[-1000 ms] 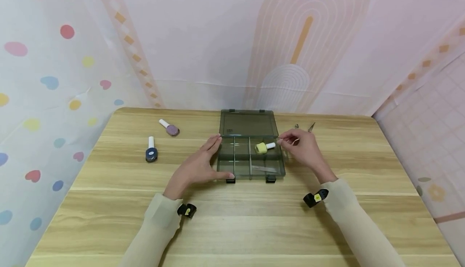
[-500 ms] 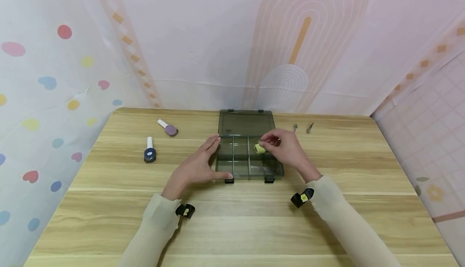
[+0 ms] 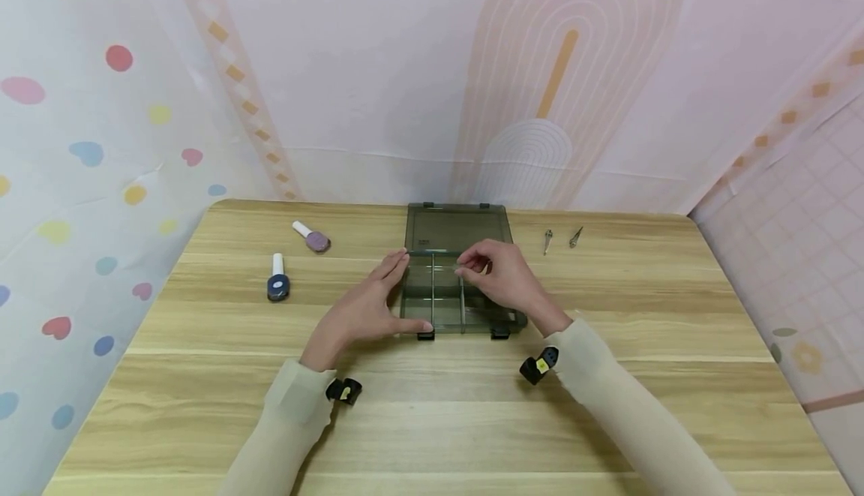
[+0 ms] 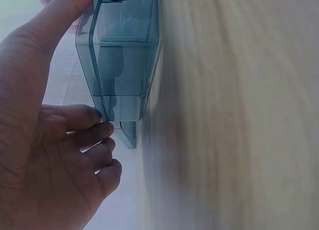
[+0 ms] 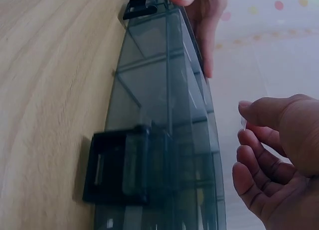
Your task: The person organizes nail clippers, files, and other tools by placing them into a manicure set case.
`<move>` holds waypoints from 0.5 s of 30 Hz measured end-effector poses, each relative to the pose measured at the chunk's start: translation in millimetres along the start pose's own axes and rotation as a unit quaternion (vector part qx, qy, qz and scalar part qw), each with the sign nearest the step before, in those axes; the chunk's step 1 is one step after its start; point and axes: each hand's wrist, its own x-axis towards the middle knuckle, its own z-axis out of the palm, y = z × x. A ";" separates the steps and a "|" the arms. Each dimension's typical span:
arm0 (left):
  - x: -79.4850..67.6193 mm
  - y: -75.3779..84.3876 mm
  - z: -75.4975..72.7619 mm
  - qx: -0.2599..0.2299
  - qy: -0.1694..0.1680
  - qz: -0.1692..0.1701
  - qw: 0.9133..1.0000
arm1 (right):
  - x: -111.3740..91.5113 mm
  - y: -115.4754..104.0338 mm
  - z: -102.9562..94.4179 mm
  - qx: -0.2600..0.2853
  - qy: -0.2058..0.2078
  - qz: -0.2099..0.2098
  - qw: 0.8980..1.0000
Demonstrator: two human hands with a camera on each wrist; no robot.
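Observation:
A smoky grey divided plastic storage box [image 3: 433, 293] lies with its lid [image 3: 459, 228] folded back. My left hand [image 3: 361, 308] holds it at the left end, thumb on the front rim and fingers at the back corner, as the left wrist view [image 4: 55, 140] also shows. Over the right-hand compartments, my right hand [image 3: 502, 275] pinches a small thin clear piece [image 5: 243, 123] between thumb and forefinger; I cannot tell its kind. Through the box's wall in the right wrist view, a yellow nail polish bottle [image 5: 200, 196] shows faintly; in the head view the right hand hides it.
To the left on the wooden table [image 3: 418, 421] lie a purple nail polish bottle [image 3: 316, 240] and a dark blue one [image 3: 278, 286], both white-capped. Two small slim metal pieces, a nearer one [image 3: 548, 241] and a farther one [image 3: 576, 237], lie right of the lid. A patterned cloth [image 3: 378, 68] hangs behind.
My right hand has moved left from the box's right edge, over the yellow nail polish bottle, to the right-hand divider. The left hand has kept its hold on the box.

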 end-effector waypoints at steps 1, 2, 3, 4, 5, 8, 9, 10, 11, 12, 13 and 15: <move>0.0 0.2 0.1 0.000 0.000 0.000 1.000 | 0.3 -0.3 1.1 -0.001 -0.003 0.000 1.000; 0.0 0.3 0.1 0.000 0.000 0.000 1.000 | 0.5 -0.8 1.9 -0.002 -0.005 0.001 1.000; 0.2 0.3 0.3 0.000 -0.001 0.000 1.000 | 0.6 -1.2 2.5 -0.003 -0.008 0.003 1.000; 0.5 0.2 0.5 0.000 0.000 0.000 1.000 | 0.5 -1.4 2.9 -0.001 -0.009 0.004 1.000; 0.8 0.1 0.7 0.000 0.000 0.001 1.000 | 0.4 -1.3 3.0 -0.001 -0.010 0.004 1.000; 1.3 -0.9 1.1 0.002 0.001 0.001 1.000 | -0.3 -1.1 2.7 -0.001 -0.013 0.002 1.000; 1.5 -1.1 1.2 0.001 0.001 0.001 1.000 | -0.5 -1.1 2.5 -0.002 -0.014 -0.001 1.000; 1.5 -1.4 1.2 0.001 0.001 0.000 1.000 | -0.7 -0.5 2.0 -0.003 -0.015 -0.004 1.000; 1.4 -1.6 1.1 0.001 0.001 -0.001 1.000 | -1.1 -0.2 1.3 -0.005 -0.016 -0.006 1.000; 1.4 -1.7 1.1 0.001 0.001 -0.001 1.000 | -1.6 -0.2 0.3 -0.006 -0.017 -0.008 1.000; 1.3 -1.7 1.0 0.000 0.001 -0.002 1.000 | -2.2 -0.4 -0.9 -0.006 -0.017 -0.009 1.000; 1.4 -1.7 0.9 0.000 0.001 -0.001 1.000 | -3.5 -0.7 -3.7 -0.005 -0.018 -0.009 1.000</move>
